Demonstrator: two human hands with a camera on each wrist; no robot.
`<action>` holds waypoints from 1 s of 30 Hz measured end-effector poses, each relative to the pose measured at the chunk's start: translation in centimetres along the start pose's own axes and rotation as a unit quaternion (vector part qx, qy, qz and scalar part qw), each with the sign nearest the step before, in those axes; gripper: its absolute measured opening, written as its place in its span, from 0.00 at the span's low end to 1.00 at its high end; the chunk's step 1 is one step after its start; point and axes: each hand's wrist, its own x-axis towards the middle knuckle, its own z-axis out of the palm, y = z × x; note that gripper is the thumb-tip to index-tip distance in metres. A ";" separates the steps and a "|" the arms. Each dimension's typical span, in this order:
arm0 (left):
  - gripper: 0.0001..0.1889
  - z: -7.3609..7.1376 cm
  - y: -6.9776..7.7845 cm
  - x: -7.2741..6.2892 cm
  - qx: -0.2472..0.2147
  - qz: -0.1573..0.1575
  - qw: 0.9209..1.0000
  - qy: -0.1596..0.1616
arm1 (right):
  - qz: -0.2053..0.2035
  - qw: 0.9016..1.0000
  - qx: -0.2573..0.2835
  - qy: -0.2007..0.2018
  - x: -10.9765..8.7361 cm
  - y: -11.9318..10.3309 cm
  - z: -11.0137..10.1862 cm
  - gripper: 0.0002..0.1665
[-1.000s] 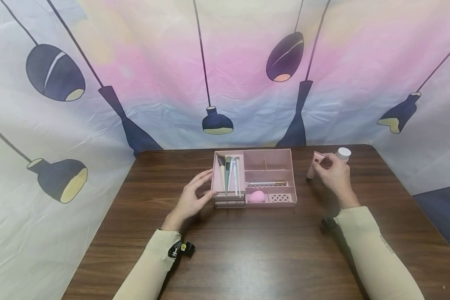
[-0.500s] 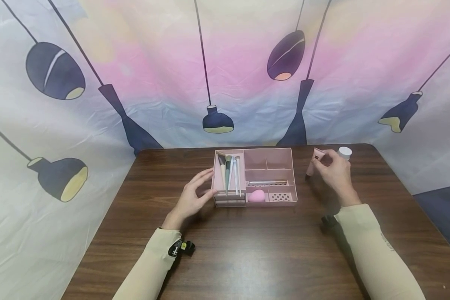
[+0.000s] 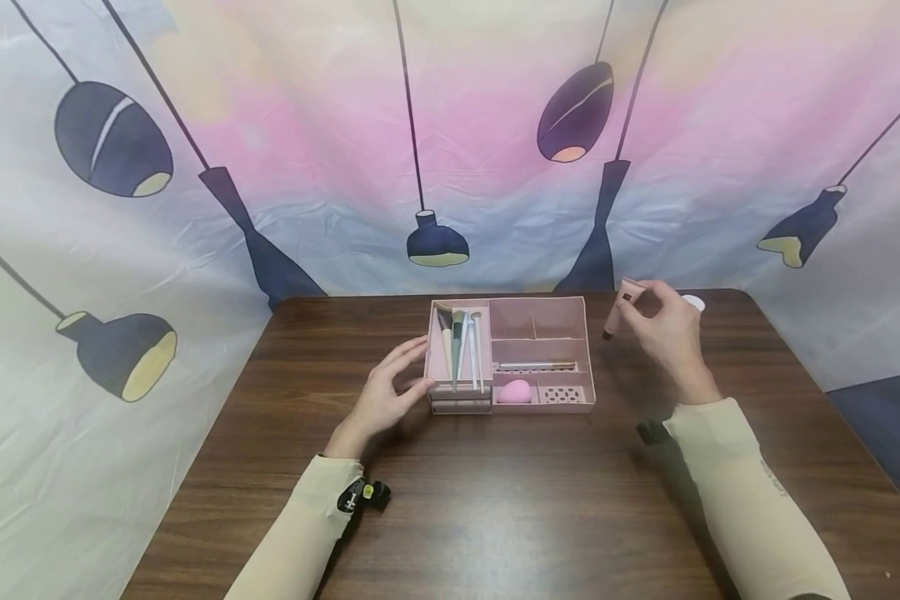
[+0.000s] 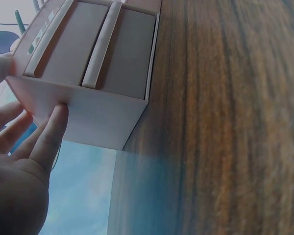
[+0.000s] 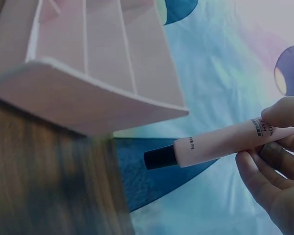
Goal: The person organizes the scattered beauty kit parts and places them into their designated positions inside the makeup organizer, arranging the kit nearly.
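Note:
My right hand [image 3: 671, 342] pinches a pink squeeze tube of cream [image 5: 210, 147] near its flat end, and its black cap points down toward the organizer. The tube hangs to the right of the pink desk organizer [image 3: 513, 317]. My left hand [image 3: 378, 404] rests against the organizer's left side, fingers extended along the wall and thumb at the front upper corner. Makeup brushes [image 3: 461, 350] lie in the organizer's left top tray, above two drawers [image 4: 120, 54]. A pink makeup sponge [image 3: 513, 392] sits in a front compartment, with a slim stick [image 3: 536, 365] behind it.
A white-lidded container [image 3: 693, 302] stands at the back right, mostly hidden behind my right hand. The brown wooden table [image 3: 487, 500] ends at a printed cloth backdrop [image 3: 330, 150] close behind the organizer.
My right hand has raised the tube and carried it slightly back and to the left, covering more of the white-lidded container. My left hand stays at the organizer's side.

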 end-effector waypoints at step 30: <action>0.27 0.6 -2.0 -0.2 -0.017 -0.009 1.000 -0.001 | -0.052 0.995 0.083 -0.024 1.7 -7.0 3.2 0.18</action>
